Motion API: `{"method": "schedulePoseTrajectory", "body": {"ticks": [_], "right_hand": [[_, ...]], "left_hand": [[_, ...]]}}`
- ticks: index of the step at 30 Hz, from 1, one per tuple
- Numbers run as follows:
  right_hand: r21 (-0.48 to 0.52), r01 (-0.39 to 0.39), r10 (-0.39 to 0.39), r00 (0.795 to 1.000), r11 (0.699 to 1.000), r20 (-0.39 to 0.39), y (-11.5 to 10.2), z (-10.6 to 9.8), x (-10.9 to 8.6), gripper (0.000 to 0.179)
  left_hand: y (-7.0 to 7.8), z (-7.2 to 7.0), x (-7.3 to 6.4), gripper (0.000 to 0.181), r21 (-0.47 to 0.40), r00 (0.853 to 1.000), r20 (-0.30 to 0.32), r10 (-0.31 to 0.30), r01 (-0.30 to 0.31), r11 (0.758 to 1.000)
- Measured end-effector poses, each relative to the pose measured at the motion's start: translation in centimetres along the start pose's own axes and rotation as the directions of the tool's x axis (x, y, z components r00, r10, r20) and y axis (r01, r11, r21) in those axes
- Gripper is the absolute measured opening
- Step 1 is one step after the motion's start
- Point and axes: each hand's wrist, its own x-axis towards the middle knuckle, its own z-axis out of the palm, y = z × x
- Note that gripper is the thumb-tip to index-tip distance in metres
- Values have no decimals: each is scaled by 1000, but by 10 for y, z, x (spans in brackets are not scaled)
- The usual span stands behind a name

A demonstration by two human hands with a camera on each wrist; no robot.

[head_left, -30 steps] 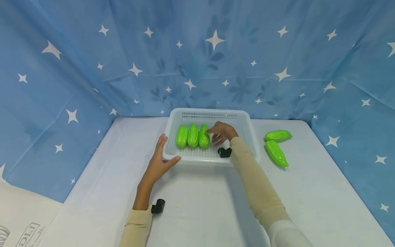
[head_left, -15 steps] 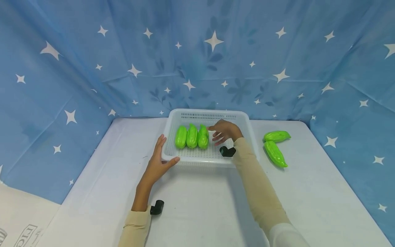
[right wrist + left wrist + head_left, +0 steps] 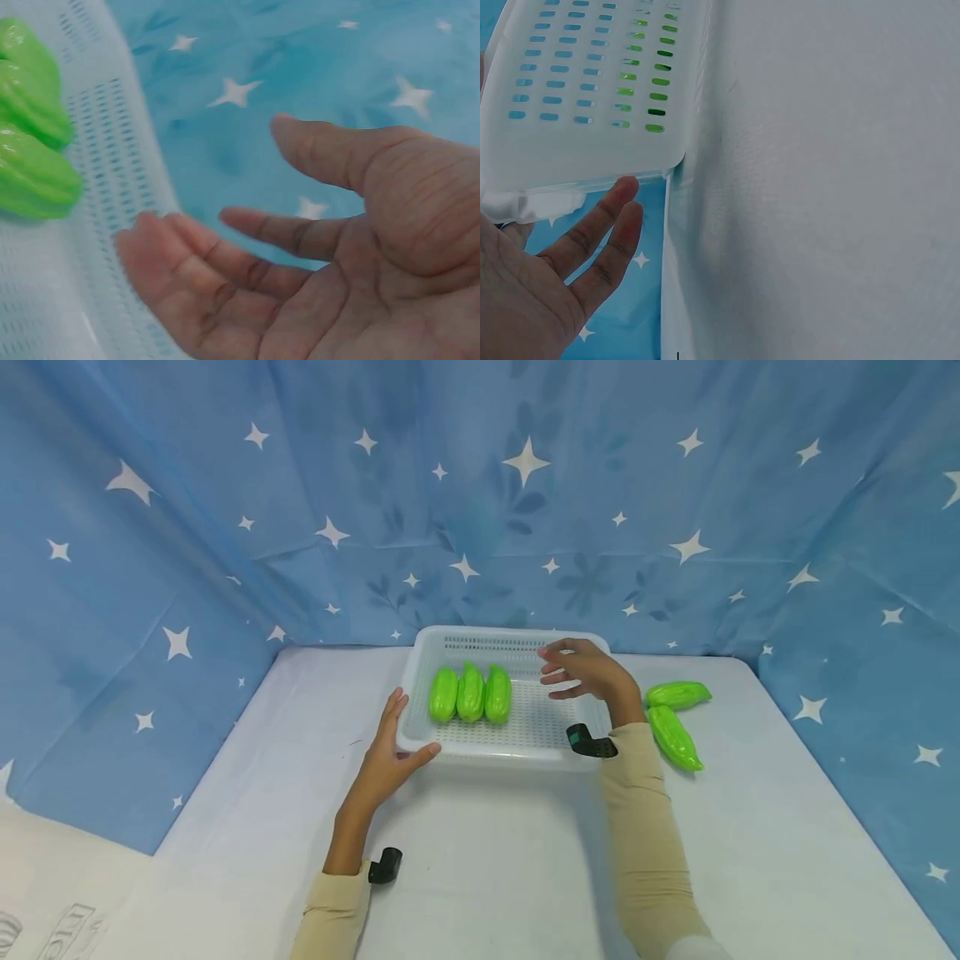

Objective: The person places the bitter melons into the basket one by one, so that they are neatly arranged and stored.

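Observation:
A white perforated plastic basket stands at the back of the table. Three glossy green, ridged, pepper-like vegetables lie side by side in its left half. My left hand is spread around the basket's front left corner, with straight fingers along the left side and the thumb at the front rim. In the left wrist view, fingertips come right up to the basket's edge. My right hand hovers over the basket's right end, fingers loosely bent and nothing in them. The right wrist view shows its bare palm.
Two more green vegetables, one behind the other, lie on the white table right of the basket. A blue curtain with white stars hangs behind and at both sides. Small black devices sit on both wrists.
My right hand has moved away from the rightmost vegetable in the basket, rightward and up to the basket's right end. My left hand stays at the corner.

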Motion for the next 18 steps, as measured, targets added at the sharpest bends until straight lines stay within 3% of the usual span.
{"method": "schedulePoseTrajectory", "body": {"ticks": [5, 10, 14, 18], "right_hand": [[-9, 125, -125, 985, 992, -116, 13, -18, -34, 70], [-28, 197, -197, 938, 980, -286, 31, -37, -62, 71], [1, 152, -134, 874, 988, -467, 53, -53, -75, 65], [170, 93, 30, 795, 981, -606, 75, -66, -84, 44]], "left_hand": [[2, 0, -1, 97, 10, 1000, 2, 1, -1, 1000], [4, -4, 0, 96, 23, 1000, -1, 11, -11, 1000], [4, -3, 1, 96, 17, 1000, -1, 7, -7, 1000], [1, 0, 1, 97, 7, 1000, -4, 6, -6, 1000]]}}
